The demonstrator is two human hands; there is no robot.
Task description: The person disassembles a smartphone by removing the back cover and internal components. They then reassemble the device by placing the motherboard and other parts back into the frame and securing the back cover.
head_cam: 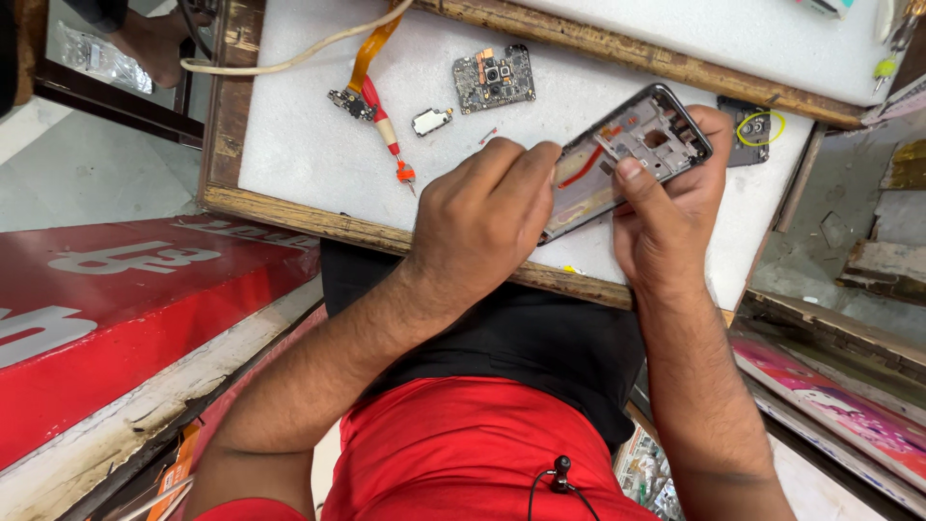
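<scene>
a person in a red shirt is sitting over a white foam pad [318,135] that is lying in a wooden frame [289,217], seen from above by a camera on their head. a red signboard [116,318] is leaning off to the left.

both hands are meeting over the pad's near right corner, working on an opened phone frame [627,154]. its long axis is running diagonally, from low near the left hand up and away to the right.

the left hand [482,227] is covering the frame's lower end, fingers curled and bunched together with the tips pressing down onto that end (whether they are pinching a tool cannot be told). the right hand [666,212] is cradling the frame from beneath and from the right, its fingers wrapping the far edge and its thumb pressing on the upper face near the middle. so the frame's exposed upper end is lying up and to the right of the left fingertips, and the right hand is the nearer one to it.

smaller parts are lying well apart on the pad: a circuit board [494,78], a red-handled screwdriver [389,130], an orange flex cable [371,48], a small silver part [431,121] and a dark camera piece [750,135] just behind the right hand.
</scene>
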